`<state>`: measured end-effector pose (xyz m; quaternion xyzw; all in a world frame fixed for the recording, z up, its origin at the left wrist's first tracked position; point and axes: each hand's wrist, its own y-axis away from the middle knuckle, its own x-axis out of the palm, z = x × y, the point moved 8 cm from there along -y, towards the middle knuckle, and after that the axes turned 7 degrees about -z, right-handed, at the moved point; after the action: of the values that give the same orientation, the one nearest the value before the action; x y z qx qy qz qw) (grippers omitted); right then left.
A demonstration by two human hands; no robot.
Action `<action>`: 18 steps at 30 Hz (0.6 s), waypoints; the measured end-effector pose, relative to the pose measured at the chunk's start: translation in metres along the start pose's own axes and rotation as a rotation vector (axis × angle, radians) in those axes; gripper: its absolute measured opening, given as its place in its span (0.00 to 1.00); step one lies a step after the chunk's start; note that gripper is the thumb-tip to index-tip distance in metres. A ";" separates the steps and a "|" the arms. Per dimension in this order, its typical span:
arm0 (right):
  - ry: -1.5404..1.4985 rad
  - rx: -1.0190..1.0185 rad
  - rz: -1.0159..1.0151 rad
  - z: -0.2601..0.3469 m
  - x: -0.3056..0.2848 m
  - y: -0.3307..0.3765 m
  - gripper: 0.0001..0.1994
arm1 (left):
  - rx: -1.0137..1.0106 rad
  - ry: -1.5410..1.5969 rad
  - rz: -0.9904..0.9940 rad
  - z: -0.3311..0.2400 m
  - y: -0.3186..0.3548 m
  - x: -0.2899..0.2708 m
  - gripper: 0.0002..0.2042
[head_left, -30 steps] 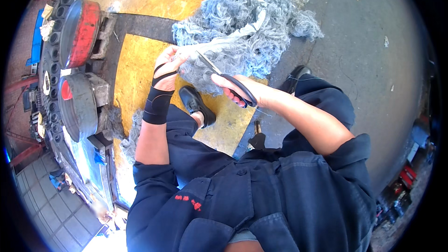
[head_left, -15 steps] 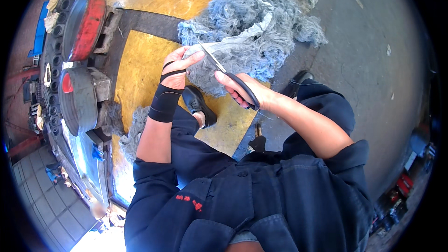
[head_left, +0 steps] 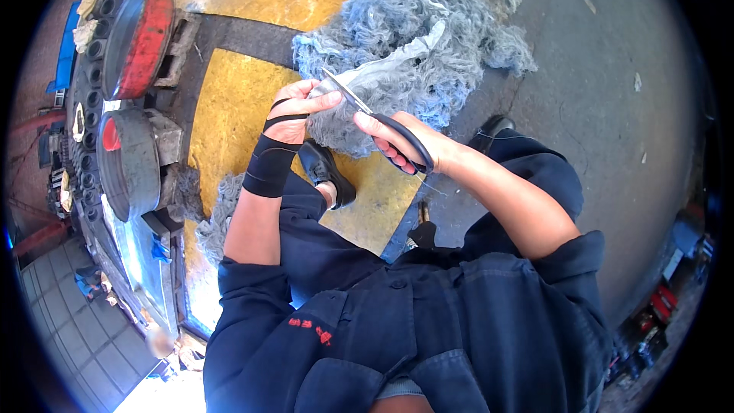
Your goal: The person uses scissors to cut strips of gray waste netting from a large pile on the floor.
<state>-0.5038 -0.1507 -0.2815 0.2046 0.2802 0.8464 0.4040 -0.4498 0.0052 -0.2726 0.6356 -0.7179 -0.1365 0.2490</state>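
My left hand [head_left: 297, 112], with a black wrap round its wrist and palm, pinches the near end of a pale grey fabric strip [head_left: 404, 53]. The strip runs up and right over a big heap of blue-grey tangled fibre [head_left: 459, 30] on the floor. In my right hand [head_left: 419, 136] is a pair of black-handled scissors [head_left: 353, 94], fingers wrapped round the handles. Its blades lie across the strip just right of my left fingertips and look nearly closed. Whether they have gone through the fabric cannot be made out.
Yellow floor panels [head_left: 252, 99] lie under and left of the heap. A red-sided round drum [head_left: 149, 44] and a grey drum [head_left: 141, 164] stand at the left. More grey fibre [head_left: 223, 218] lies beside my left forearm. Dark grey floor [head_left: 604, 138] spreads to the right.
The scissor blades have come closer together. My right hand has shifted slightly right and down, and my left fingertips slightly right along the strip.
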 end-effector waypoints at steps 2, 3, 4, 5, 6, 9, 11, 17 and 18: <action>0.020 -0.004 -0.004 0.001 -0.001 0.001 0.38 | -0.008 -0.002 0.014 0.001 -0.001 -0.002 0.10; 0.018 -0.013 0.001 0.000 0.000 -0.001 0.37 | -0.015 -0.006 0.028 0.001 -0.001 -0.004 0.11; 0.016 -0.022 0.006 -0.002 0.001 -0.005 0.36 | -0.023 -0.011 0.042 0.002 -0.001 -0.004 0.11; 0.014 -0.031 0.013 -0.002 0.001 -0.008 0.35 | -0.020 -0.012 0.046 0.001 0.000 -0.001 0.11; 0.029 -0.047 0.004 -0.001 0.000 -0.009 0.35 | -0.017 -0.012 0.050 0.001 0.001 0.004 0.11; 0.065 -0.083 -0.014 0.003 -0.003 -0.008 0.35 | -0.059 0.001 0.066 -0.004 0.006 0.011 0.11; 0.078 -0.089 -0.016 0.010 -0.005 -0.002 0.35 | -0.075 -0.020 0.087 0.000 0.006 0.011 0.10; -0.225 -0.188 -0.421 0.040 -0.069 -0.002 0.29 | 0.098 -0.106 0.074 0.003 -0.003 0.005 0.10; -0.144 -0.272 -0.483 0.044 -0.080 -0.002 0.26 | 0.068 -0.037 0.048 0.004 0.000 0.004 0.09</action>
<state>-0.4302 -0.1998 -0.2589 0.1357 0.1752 0.7389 0.6364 -0.4518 0.0011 -0.2752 0.6239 -0.7415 -0.1175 0.2171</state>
